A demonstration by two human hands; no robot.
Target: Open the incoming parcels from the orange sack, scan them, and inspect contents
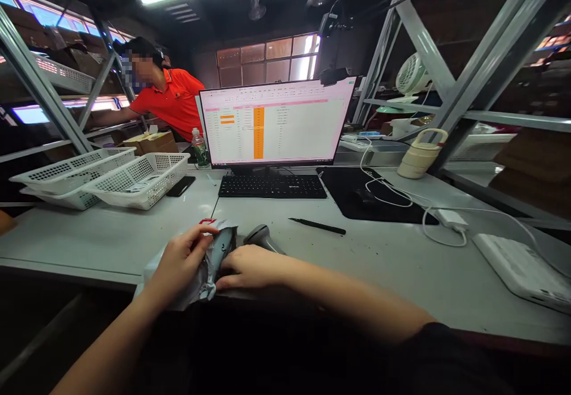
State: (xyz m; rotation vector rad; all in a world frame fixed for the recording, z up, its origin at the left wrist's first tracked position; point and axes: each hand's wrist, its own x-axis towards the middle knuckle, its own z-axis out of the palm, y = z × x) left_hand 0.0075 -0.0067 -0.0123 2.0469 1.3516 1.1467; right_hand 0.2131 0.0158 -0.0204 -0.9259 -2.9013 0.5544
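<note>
A crumpled grey-white plastic mailing bag (196, 291) lies at the desk's front edge, its opening facing right. My left hand (185, 258) pinches the bag's upper edge between thumb and fingers. At the opening is my right hand (250, 267), its fingertips partly hidden by the bag; what they hold, if anything, does not show. A bluish-grey surface with a dark mark shows at the mouth of the bag. Just behind my right hand rests a dark handheld scanner (259, 234). A black pen-like tool (317, 226) lies farther right.
A keyboard (272, 186) and monitor (285, 127) stand ahead. White baskets (143, 184) and a phone (181, 186) are at left. A mouse pad (357, 187), cables, a white device (517, 264) and a cream container (419, 156) sit right. Behind, a person in red (172, 97) reaches left.
</note>
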